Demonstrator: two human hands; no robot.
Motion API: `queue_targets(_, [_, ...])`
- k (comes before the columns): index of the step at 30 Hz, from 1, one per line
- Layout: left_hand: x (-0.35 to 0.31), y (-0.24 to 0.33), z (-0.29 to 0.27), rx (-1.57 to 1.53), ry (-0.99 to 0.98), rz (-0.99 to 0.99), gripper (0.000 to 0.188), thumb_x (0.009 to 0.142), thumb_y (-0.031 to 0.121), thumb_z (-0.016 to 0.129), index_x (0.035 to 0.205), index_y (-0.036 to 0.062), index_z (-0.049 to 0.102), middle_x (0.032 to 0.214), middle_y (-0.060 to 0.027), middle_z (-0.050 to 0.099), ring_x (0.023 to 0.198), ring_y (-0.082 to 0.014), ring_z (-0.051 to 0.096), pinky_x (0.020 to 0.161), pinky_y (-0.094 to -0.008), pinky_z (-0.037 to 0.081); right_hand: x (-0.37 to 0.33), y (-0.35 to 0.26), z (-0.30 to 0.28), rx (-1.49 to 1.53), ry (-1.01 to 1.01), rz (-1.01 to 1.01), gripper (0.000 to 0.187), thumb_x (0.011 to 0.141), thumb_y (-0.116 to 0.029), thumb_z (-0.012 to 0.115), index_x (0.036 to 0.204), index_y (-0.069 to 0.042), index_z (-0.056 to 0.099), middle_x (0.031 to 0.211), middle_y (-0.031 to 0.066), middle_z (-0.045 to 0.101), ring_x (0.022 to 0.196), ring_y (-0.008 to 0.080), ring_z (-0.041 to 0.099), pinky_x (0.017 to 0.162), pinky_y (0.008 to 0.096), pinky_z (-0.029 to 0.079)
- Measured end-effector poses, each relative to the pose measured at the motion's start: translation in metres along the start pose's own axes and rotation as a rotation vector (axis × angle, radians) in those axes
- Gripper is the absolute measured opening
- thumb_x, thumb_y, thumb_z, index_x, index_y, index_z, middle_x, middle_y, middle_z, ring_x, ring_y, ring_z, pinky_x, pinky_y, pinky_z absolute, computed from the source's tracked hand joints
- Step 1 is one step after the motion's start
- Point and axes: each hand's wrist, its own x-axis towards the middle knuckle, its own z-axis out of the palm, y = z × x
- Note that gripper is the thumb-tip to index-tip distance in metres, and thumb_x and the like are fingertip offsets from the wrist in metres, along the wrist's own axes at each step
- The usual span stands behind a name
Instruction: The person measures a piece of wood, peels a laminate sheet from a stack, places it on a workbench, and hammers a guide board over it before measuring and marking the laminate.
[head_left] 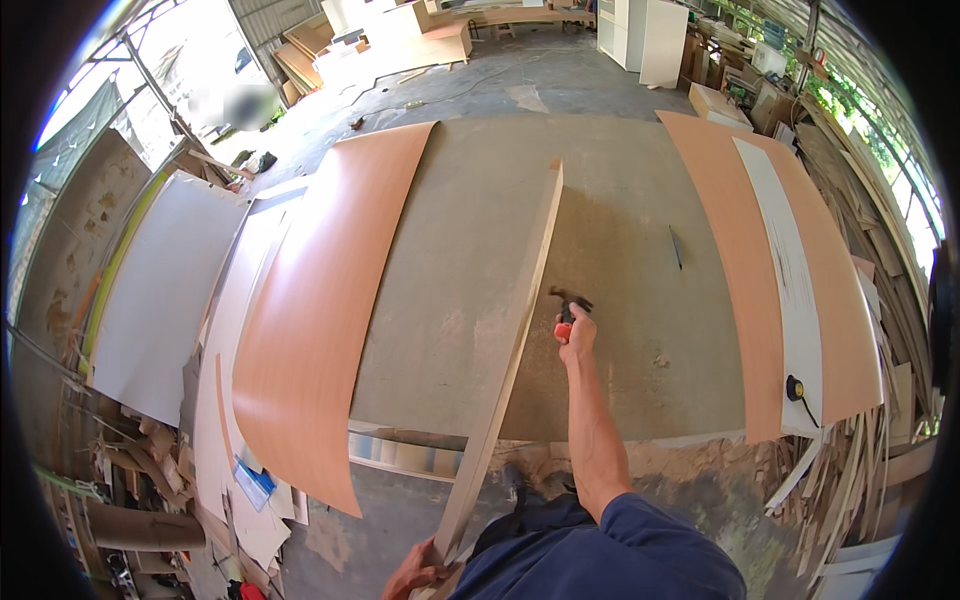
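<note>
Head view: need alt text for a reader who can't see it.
A person's right hand holds a hammer above a wide gray-brown board, while the left hand holds the near end of a long wooden strip. Tan sheets lie at both sides.

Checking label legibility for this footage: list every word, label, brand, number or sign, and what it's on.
No readable text.
Tape measure: any markings too small to read.
Blue-and-white packet: any print too small and blurred.
Hammer in the right hand: no legible marking.
Wooden beam in the left hand: none legible.
</note>
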Motion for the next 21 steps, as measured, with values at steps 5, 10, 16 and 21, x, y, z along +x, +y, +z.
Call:
queue_targets(5, [0.006,0.017,-0.009,-0.072,-0.051,-0.067,0.064,0.067,0.013,0.069,0.128,-0.0005,0.053,0.089,-0.0078,0.062,0.071,-0.0142,0.061,0.065,-0.0274,0.050,0.011,0.010,0.015,-0.435,0.197,-0.169,0.021,0.093,-0.022,0.058,0.092,-0.001,0.055,0.075,0.0082,0.059,0.056,0.0152,0.056,0.047,0.0295,0.044])
queue_targets(10, [0.029,0.034,-0.026,-0.084,-0.008,-0.095,0.066,0.063,0.006,0.069,0.127,0.0006,0.055,0.087,-0.0094,0.063,0.075,-0.0143,0.061,0.065,-0.0285,0.051,-0.006,-0.030,-0.037,-0.382,-0.322,0.024,0.018,0.093,-0.025,0.058,0.092,-0.007,0.059,0.068,0.0031,0.058,0.056,0.0111,0.055,0.048,0.0248,0.043])
queue_targets(16, [0.098,0.098,0.002,0.154,0.126,0.183,0.068,0.060,0.005,0.067,0.126,-0.0014,0.054,0.100,-0.0181,0.064,0.094,-0.0316,0.063,0.088,-0.0386,0.049,-0.077,-0.062,-0.132,-0.528,-0.313,0.087,0.019,0.095,-0.028,0.058,0.094,-0.009,0.059,0.067,0.0014,0.059,0.053,0.0073,0.052,0.047,0.0227,0.040])
queue_targets(21, [0.191,0.154,0.100,0.442,0.256,0.378,0.084,0.060,0.007,0.069,0.138,0.0019,0.040,0.139,-0.0235,0.042,0.134,-0.0395,0.032,0.109,-0.0465,0.032,-0.132,-0.130,-0.238,-0.530,-0.256,0.030,0.022,0.094,-0.027,0.059,0.103,-0.007,0.062,0.067,0.0004,0.058,0.054,0.0069,0.052,0.048,0.0217,0.040])
